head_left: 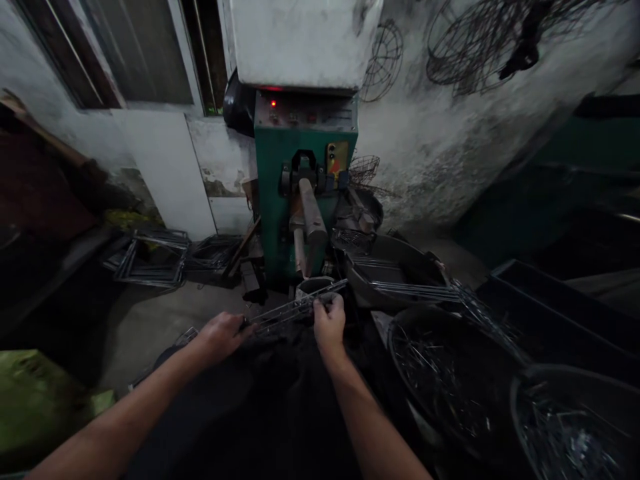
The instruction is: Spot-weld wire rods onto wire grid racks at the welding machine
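Observation:
A thin metal wire frame (pixel 286 312) stretches between my two hands, in front of a green machine. My left hand (pixel 225 335) is closed around its left end. Near its right end, my right hand (pixel 329 321) pinches the wire between thumb and fingers. Just beyond the frame are the machine's two thick rod-like arms (pixel 313 217), one above the other. The green machine (pixel 273 150) has a lit red lamp on its upper panel. Behind the wire stands a small pale container (pixel 314 285), partly hidden.
To the right, a dark basin (pixel 395 333) and a second tub (pixel 520 393) hold loose wire pieces. Long wire rods (pixel 417 289) lie across a wide basin further back. Rectangular wire frames (pixel 150 261) are stacked on the left floor. A yellow-green bag (pixel 35 400) sits at lower left.

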`<state>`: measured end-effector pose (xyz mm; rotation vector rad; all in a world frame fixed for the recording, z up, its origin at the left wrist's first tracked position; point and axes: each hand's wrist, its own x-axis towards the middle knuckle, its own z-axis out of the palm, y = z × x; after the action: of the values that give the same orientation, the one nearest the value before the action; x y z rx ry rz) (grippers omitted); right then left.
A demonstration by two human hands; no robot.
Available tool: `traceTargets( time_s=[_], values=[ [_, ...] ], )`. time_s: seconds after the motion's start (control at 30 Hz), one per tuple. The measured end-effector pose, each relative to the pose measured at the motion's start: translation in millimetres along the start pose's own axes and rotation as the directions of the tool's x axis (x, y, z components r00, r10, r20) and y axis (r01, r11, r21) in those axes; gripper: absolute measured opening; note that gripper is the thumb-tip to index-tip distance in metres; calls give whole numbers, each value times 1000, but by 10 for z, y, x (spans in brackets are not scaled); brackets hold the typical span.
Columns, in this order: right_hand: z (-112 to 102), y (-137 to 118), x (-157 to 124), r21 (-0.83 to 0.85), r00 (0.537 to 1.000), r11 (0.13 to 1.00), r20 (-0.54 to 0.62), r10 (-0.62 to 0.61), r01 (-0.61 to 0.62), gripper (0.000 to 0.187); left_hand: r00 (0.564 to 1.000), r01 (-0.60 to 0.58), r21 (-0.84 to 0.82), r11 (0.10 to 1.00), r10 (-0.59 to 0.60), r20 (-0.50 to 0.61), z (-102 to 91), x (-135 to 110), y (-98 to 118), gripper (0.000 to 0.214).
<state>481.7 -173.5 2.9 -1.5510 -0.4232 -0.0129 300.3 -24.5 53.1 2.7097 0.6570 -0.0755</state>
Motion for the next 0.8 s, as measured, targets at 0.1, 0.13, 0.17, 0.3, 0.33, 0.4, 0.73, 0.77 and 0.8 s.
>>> traceTargets(
  time_s=[0.1,0.13,0.17,0.3,0.33,0.4,0.73,0.77,0.8],
  values=[
    [85,-21,24,39,999,999,-34,-16,18,20,1000,2,-36,999,-2,-11,34,7,-45,39],
    [105,-22,29,47,999,999,-40,-22,24,20,1000,10,-41,999,-11,-14,39,9,-56,39],
    [122,-19,32,49,999,998,-46,-28,30,20,1000,20,-47,999,-21,-15,41,11,-62,39],
    [166,17,39,53,998,997,-38,-46,48,19,999,20,-92,996,-22,-23,38,12,-70,37],
    [175,25,41,57,998,997,-39,-49,52,18,999,20,-95,995,-23,-25,40,13,-74,37],
    [195,35,50,62,998,996,-42,-54,56,18,1000,21,-101,995,-23,-20,49,21,-87,37],
    [296,119,183,79,997,994,-3,-77,77,17,999,33,-111,993,-35,-16,110,162,-174,37],
    [305,140,190,81,997,994,-4,-78,78,16,999,36,-112,993,-37,-10,113,173,-179,37],
    [314,160,196,84,997,993,-5,-79,79,16,999,39,-115,993,-39,-1,116,182,-182,37]
  ],
)
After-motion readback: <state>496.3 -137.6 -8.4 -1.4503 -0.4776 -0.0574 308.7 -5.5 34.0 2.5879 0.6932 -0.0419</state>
